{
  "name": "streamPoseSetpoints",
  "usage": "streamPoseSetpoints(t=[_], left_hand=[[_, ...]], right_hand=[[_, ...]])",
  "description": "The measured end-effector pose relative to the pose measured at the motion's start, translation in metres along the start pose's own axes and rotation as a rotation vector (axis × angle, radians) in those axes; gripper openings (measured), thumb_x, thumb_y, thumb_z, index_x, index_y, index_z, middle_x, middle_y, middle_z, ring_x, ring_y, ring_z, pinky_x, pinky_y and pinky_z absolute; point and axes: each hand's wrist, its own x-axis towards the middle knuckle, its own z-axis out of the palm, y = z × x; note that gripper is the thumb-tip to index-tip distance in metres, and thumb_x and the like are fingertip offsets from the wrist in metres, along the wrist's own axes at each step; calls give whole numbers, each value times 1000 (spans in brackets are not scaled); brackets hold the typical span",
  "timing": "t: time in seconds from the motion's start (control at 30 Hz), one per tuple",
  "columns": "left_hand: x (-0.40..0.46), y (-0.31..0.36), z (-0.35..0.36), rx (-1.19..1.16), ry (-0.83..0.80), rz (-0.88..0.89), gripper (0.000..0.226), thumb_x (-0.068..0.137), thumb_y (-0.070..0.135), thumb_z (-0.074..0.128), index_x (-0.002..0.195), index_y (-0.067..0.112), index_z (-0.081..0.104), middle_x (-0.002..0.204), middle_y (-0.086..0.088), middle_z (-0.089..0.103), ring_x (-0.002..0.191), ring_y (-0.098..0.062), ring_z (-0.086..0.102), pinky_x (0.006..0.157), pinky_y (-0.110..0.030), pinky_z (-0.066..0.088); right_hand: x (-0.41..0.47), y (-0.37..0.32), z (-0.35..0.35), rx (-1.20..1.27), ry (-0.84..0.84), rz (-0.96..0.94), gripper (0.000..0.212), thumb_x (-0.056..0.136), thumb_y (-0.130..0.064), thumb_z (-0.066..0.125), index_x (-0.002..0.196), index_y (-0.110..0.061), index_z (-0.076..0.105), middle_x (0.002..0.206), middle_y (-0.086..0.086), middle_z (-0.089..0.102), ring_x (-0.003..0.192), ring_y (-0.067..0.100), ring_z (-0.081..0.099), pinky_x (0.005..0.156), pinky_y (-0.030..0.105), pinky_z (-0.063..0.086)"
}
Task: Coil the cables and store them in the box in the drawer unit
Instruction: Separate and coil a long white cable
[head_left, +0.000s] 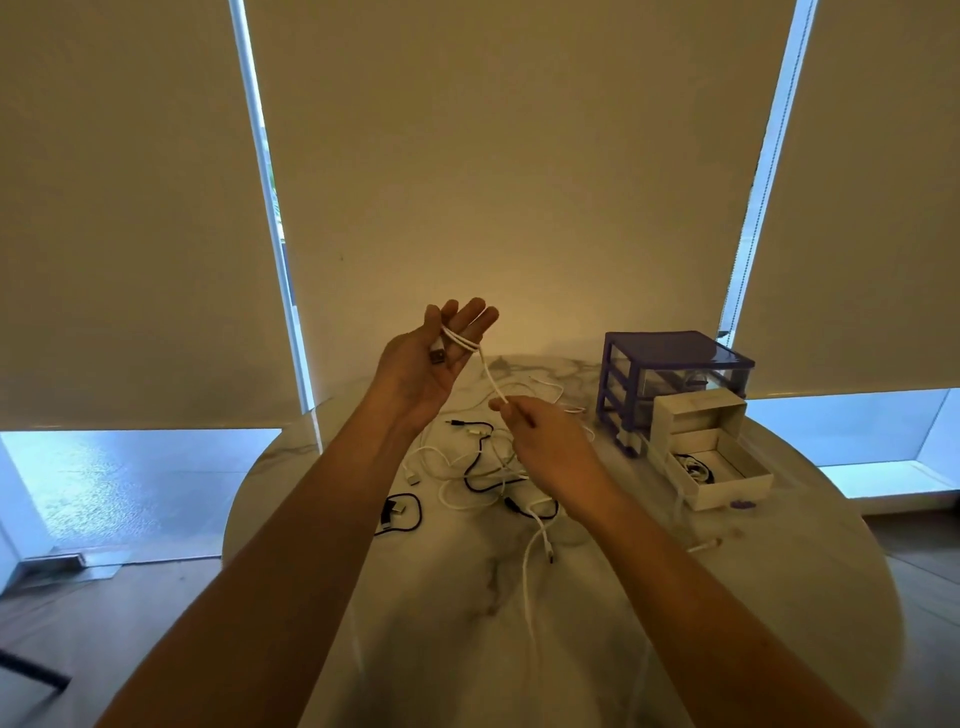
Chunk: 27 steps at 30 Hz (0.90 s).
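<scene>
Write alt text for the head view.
A person winds a white cable around the raised left hand, the right hand pinching its slack. Below, loose cables lie on a marble table beside a purple drawer unit and open box.

Both arms are bare and reach forward from the bottom of the picture. The left hand (423, 364) is held up high with its palm facing the person. Its fingers (470, 317) point up and are nearly straight, and a white cable (462, 343) is wrapped round them. The thumb lies at the side of the palm. The right hand (545, 441) is lower and a bit closer to the person, with its back facing up. Its thumb and first finger pinch the same cable, which runs tight between the two hands.
</scene>
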Motion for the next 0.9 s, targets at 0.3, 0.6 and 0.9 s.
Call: streamPoseSetpoints(t=[0.3, 0.6, 0.9], left_hand=[[-3, -10, -13, 785, -75, 204, 30, 105, 26, 31, 108, 8, 55, 89, 1, 75, 92, -20, 71, 98, -34, 47], [-17, -16, -12, 1157, -218, 67, 36, 102, 35, 40, 83, 20, 66, 77, 3, 69, 77, -13, 65, 86, -35, 50], [-30, -13, -3, 880, -298, -111, 38, 103, 23, 33, 77, 5, 55, 51, 2, 37, 53, -19, 42, 72, -27, 51]], right_hand=[[-18, -22, -2, -65, -25, -57, 40, 99, -42, 40, 82, -21, 69, 67, -10, 56, 63, 3, 52, 56, 24, 35], [-16, -45, -31, 11, 16, -116, 41, 95, -27, 40, 64, -14, 63, 74, 6, 67, 66, 22, 59, 68, 39, 47], [8, -21, -47, 65, 65, -126, 16, 96, -30, 51, 93, -15, 58, 79, -7, 54, 70, 9, 49, 63, 26, 38]])
